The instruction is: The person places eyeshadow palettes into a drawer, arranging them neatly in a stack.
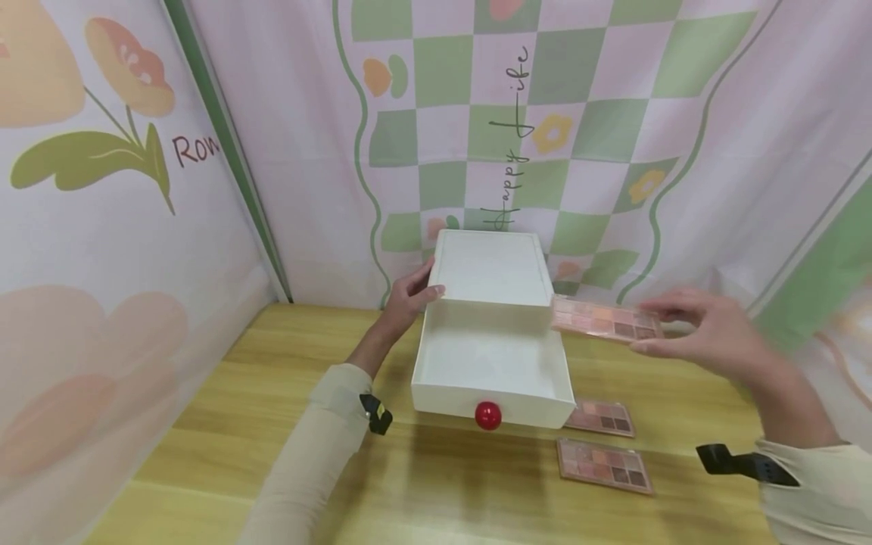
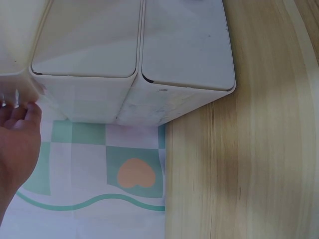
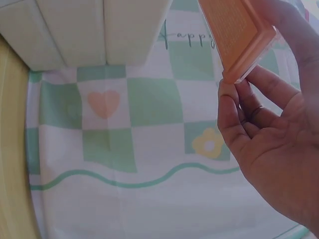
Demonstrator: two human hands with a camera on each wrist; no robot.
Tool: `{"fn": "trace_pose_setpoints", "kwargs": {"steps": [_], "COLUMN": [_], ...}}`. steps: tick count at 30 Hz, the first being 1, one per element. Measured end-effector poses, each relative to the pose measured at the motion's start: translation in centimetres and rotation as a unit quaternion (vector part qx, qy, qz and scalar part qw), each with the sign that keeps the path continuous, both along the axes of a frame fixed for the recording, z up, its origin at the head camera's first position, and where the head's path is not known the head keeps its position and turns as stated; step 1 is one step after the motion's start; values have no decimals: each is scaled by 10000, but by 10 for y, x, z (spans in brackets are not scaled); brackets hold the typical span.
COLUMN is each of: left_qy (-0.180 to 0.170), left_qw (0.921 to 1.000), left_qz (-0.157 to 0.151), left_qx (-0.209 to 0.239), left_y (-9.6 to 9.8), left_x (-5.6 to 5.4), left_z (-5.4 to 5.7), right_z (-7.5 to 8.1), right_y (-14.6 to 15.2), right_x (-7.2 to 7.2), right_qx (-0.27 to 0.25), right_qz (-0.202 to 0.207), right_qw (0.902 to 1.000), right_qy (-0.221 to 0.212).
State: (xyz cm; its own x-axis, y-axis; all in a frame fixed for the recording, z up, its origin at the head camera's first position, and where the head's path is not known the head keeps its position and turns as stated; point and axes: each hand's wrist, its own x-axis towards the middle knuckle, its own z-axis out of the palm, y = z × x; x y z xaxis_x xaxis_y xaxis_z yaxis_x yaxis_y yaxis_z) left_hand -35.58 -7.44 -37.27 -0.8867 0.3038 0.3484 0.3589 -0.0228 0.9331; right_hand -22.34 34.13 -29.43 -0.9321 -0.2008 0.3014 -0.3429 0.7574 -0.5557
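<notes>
An eyeshadow palette (image 1: 602, 319) with a pinkish case and rows of warm shades is pinched between the thumb and fingers of my right hand (image 1: 708, 333), raised to the right of a white drawer cabinet (image 1: 492, 265). Its orange-pink underside faces the right wrist camera. The cabinet's top drawer (image 1: 490, 356) is pulled out, showing its white floor and a round red knob (image 1: 487, 415) on the front. My left hand (image 1: 409, 295) rests at the cabinet's left side, thumb over the top edge; the left wrist view shows its fingertips against the white wall.
Two more palettes, one behind (image 1: 602, 418) and one nearer (image 1: 605, 465), lie on the wooden table (image 1: 204, 424) right of the drawer. The farther one is partly hidden by the drawer. A checkered cloth (image 1: 443, 76) hangs behind the cabinet, with printed curtains at both sides.
</notes>
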Motion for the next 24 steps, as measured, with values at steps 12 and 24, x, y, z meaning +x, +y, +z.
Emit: {"fn": "trace_pose_setpoints", "kwargs": {"steps": [12,24], "left_qy": [27,-102], "left_qw": [10000,9999], "left_qz": [26,59], "left_qx": [-7,-92], "left_y": [1,0], "left_x": [2,2], "left_z": [1,3], "right_z": [-5,-4], "right_y": [-34,-57], "right_x": [0,3], "right_qx": [-255,-375], "right_qz": [337,553], "right_qw": [9975,9966], "right_qy": [561,481]}}
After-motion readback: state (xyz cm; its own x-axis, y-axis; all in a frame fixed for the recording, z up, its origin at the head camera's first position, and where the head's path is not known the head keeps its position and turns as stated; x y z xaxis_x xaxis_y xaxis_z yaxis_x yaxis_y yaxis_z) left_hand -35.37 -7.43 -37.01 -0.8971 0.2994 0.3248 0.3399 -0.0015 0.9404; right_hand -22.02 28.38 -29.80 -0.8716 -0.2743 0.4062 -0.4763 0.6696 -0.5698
